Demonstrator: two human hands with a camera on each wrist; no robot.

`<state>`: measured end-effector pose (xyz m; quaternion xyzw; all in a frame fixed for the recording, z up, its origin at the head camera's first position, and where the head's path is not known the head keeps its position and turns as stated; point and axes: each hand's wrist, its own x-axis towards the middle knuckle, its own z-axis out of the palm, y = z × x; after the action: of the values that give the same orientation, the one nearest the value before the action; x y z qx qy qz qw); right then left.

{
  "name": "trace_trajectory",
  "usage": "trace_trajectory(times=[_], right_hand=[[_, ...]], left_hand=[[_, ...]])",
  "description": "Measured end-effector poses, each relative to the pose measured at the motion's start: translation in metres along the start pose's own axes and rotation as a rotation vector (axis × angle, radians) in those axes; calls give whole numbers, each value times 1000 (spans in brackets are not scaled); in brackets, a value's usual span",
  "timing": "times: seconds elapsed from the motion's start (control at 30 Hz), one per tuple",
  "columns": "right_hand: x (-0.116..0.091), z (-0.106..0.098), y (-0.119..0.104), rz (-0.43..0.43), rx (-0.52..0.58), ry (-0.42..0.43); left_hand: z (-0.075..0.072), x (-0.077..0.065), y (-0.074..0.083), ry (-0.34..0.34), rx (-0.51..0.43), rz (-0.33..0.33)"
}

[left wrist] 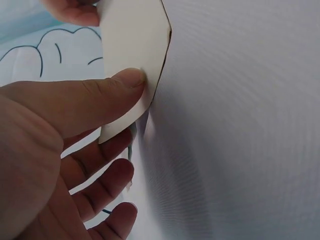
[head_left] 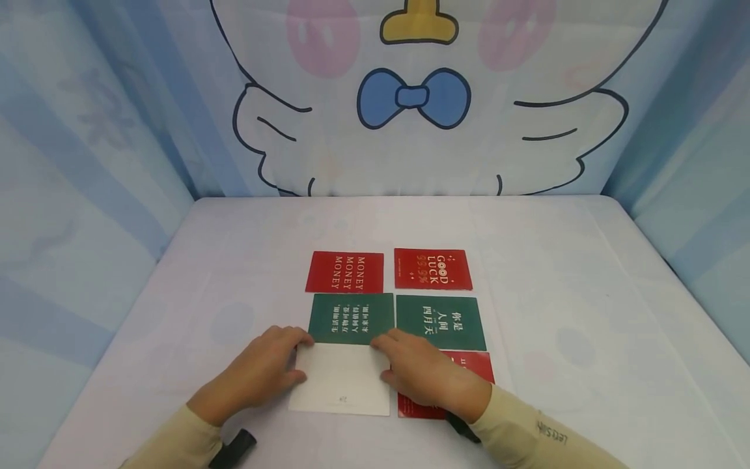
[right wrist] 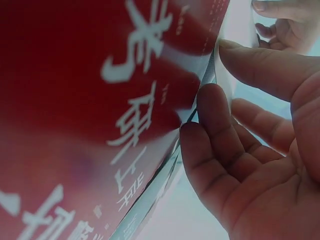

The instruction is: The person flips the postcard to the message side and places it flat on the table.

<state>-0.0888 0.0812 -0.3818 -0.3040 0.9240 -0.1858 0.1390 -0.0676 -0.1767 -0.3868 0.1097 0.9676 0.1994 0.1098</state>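
A blank white card (head_left: 340, 381), with a small mark near its front edge, lies between both hands in the head view. My left hand (head_left: 258, 368) grips its left side; in the left wrist view the thumb (left wrist: 112, 92) presses on the white face with the fingers beyond the edge. My right hand (head_left: 424, 368) holds the right side, thumb on the edge in the right wrist view. Just behind the white card is a green card (head_left: 381, 309) with white text. Part of a red card (head_left: 477, 365) shows beneath my right hand.
Another green card (head_left: 410, 319) lies to the right of the first. Behind them are a red MONEY card (head_left: 319, 273) and a red GOOD LUCK card (head_left: 404, 267). A patterned cloth (head_left: 193, 150) surrounds the pale table (head_left: 586, 293) on the sides and back.
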Motion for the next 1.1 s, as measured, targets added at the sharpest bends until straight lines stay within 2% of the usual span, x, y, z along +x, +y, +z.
trace_trajectory(times=[0.2, 0.37, 0.5, 0.57, 0.67, 0.8, 1.0, 1.1], right_hand=[[0, 1, 2, -38, -86, 31], [1, 2, 2, -54, -155, 50], [-1, -2, 2, -33, -124, 44], [-5, -7, 3, -10, -74, 47], [-18, -17, 9, 38, 9, 74], [-39, -26, 20, 95, 34, 126], [-73, -26, 45, 233, 52, 166], [-87, -25, 57, 284, 50, 170]], left_hand=[[0, -2, -3, 36, 62, 58], [1, -2, -6, 40, 67, 86], [0, -3, -5, 23, 68, 73], [-1, -2, -2, 40, 68, 71], [-2, -1, 10, 80, 68, 94], [-1, 2, 34, 107, 57, 179], [11, 12, 74, 65, 6, 263], [22, 17, 90, 37, 37, 293]])
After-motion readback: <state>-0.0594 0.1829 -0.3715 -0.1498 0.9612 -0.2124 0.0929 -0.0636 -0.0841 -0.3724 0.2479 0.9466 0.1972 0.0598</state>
